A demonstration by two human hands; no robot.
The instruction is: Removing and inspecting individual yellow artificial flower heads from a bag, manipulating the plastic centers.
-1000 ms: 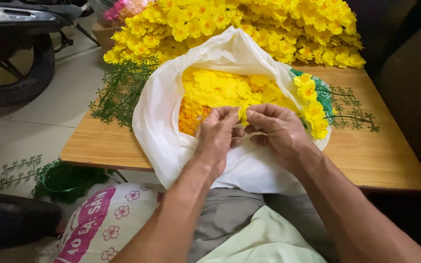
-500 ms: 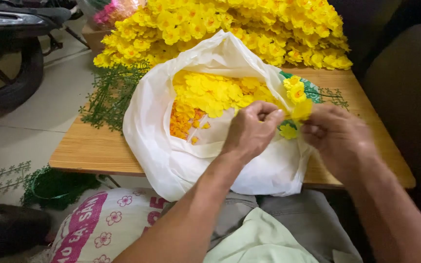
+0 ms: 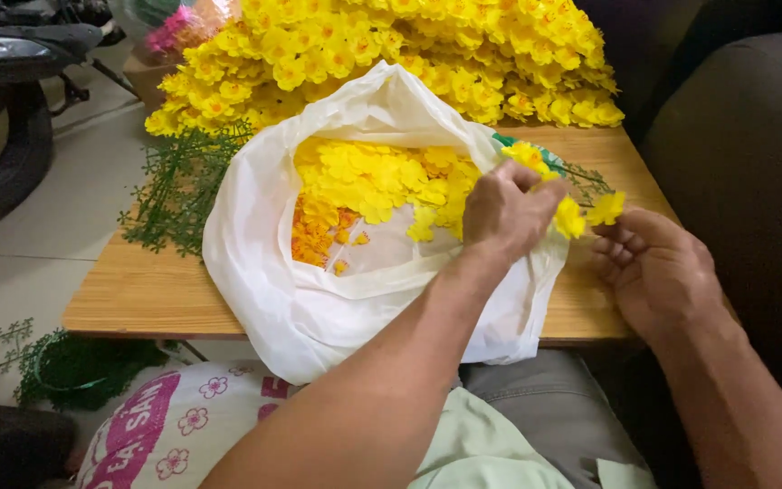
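Note:
A white plastic bag (image 3: 264,235) lies open on the wooden table (image 3: 138,294), holding loose yellow and orange artificial flower heads (image 3: 373,181). My left hand (image 3: 504,213) hovers over the bag's right rim, fingers pinched on a small yellow flower (image 3: 570,217). My right hand (image 3: 653,267) is just to the right over the table edge, fingertips pinching another yellow flower head (image 3: 606,208). The two flowers are nearly touching between the hands.
A big heap of yellow artificial flowers (image 3: 391,54) fills the table's far side. Green plastic sprigs (image 3: 178,186) lie at the left of the bag. A printed sack (image 3: 165,435) and green foliage (image 3: 74,367) sit on the floor; a scooter wheel (image 3: 2,154) stands left.
Both hands have left the middle of the bag and moved right, drawing apart. Each now holds a yellow flower beside the bag's right rim.

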